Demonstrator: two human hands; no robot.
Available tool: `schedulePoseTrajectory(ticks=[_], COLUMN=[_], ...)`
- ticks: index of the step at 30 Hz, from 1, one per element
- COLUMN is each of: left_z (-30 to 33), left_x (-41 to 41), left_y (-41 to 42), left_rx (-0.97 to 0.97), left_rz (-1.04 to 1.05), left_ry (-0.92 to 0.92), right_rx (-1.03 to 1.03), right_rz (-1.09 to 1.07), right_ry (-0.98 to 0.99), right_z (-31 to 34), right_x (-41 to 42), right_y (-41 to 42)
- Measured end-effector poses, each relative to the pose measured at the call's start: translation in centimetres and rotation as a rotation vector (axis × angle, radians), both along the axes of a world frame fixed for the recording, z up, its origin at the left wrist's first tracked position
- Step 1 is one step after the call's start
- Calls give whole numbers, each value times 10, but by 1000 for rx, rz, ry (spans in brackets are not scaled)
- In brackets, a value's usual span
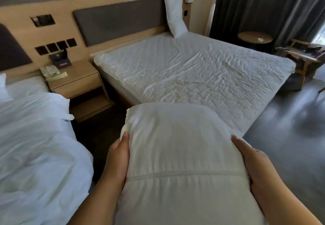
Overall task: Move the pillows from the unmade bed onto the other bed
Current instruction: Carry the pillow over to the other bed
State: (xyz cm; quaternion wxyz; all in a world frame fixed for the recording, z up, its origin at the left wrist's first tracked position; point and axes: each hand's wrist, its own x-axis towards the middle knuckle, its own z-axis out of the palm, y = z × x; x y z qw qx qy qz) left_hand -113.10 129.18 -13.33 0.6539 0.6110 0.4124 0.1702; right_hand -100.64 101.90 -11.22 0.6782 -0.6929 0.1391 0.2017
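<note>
Between two beds stands a small wooden nightstand with a white phone on top. One bed, on the right, has only a bare, wrinkly white mattress cover. It has a dark padded headboard on a wooden wall. Another bed, on the left, has a soft white blanket over it, all rumpled. Far off by the dark curtains are a little round table and a wooden chair. Underfoot is a grey, shiny floor.

Up close, the person holds one big white pillow in front of them, over the foot corner of the bare bed and the gap between the beds. One hand is on each side of it. On the pillow's left side is the left hand, with its thumb on top and the other fingers hidden under the pillow. On the right side is the right hand, which grips the same way. Both hands squeeze the pillow, and it puffs up between them.

One more white pillow stands on end at the far corner of the bare bed, leaning on the headboard. At the left edge, a bit of white that may be a third pillow sits on the blanket bed, but I cannot tell for sure.

So there are two beds, two hands and two clear pillows.
</note>
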Motion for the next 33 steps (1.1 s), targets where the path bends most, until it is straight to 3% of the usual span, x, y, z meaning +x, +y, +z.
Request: schedulePoseTrajectory(ticks=[8, 17, 26, 33], left_z=[44, 36, -1, 17], left_x=[83, 103, 150, 213], left_y=[55, 109, 243, 390], left_rx=[77, 116, 21, -3], left_rz=[260, 503, 518, 401], left_ry=[-81, 0, 15, -70], right_rx=[1, 21, -98, -128], right_rz=[226, 455, 490, 402], right_ry=[-31, 63, 0, -73], right_z=[14, -9, -13, 0], right_x=[147, 213, 273, 320], right_y=[87, 188, 335, 458])
